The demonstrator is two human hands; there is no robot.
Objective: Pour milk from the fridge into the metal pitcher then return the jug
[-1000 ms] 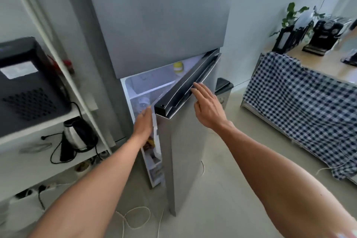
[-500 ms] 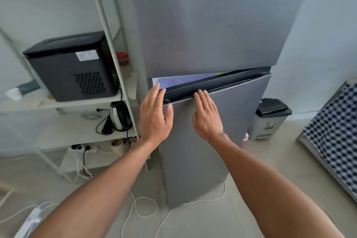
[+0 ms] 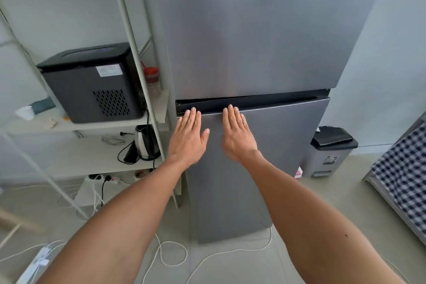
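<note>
shelf (image 3: 69,125): way off left of the fingers, with a black box machine (image 3: 92,83) sitting on it, a kettle (image 3: 145,143) one level down

left hand (image 3: 187,137): flat on the lower fridge door (image 3: 265,157), fingers (image 3: 192,114) stretched out straight, holding nothing, tips right at the door's top edge

right hand (image 3: 238,135): same deal just beside it, palm pressed on the door, fingers spread flat, nothing held

fridge (image 3: 253,30): both doors look closed, dark handle strip (image 3: 265,100) just above the fingertips

milk jug: can't see it anywhere

bin (image 3: 332,152): on the floor right of the fingers, past the fridge

checked cloth (image 3: 405,168): far right edge
</note>
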